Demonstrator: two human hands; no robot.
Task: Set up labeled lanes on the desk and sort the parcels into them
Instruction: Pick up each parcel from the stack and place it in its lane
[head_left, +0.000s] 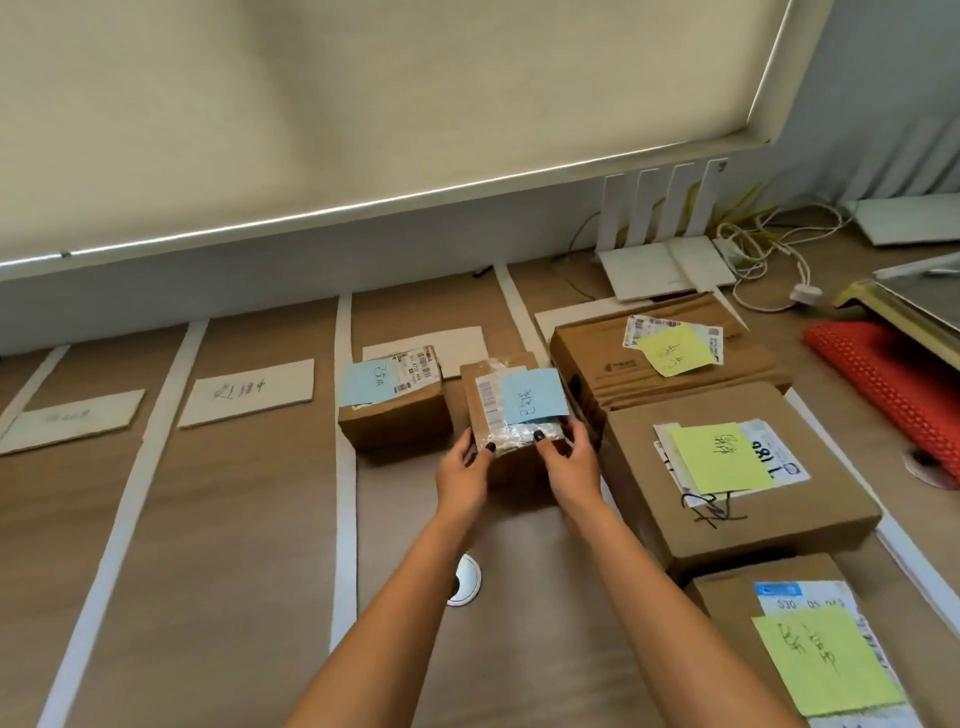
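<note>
White tape strips (344, 415) split the brown desk into lanes, each headed by a handwritten card (249, 392). My left hand (465, 470) and my right hand (569, 462) grip the near end of a small cardboard parcel (511, 410) that bears a blue sticky note, thumbs on top. Just left of it, in the same lane, sits another blue-note parcel (392, 400). Three bigger boxes with yellow notes fill the lane to the right: far (660, 353), middle (727, 467) and near (810, 644).
A white router (665, 260) with cables lies at the back. A red mesh mat (893, 384) and a metal scale (914, 296) sit far right. A round cable grommet (465, 579) is set in the desk below my arms. The two left lanes hold only cards (72, 423).
</note>
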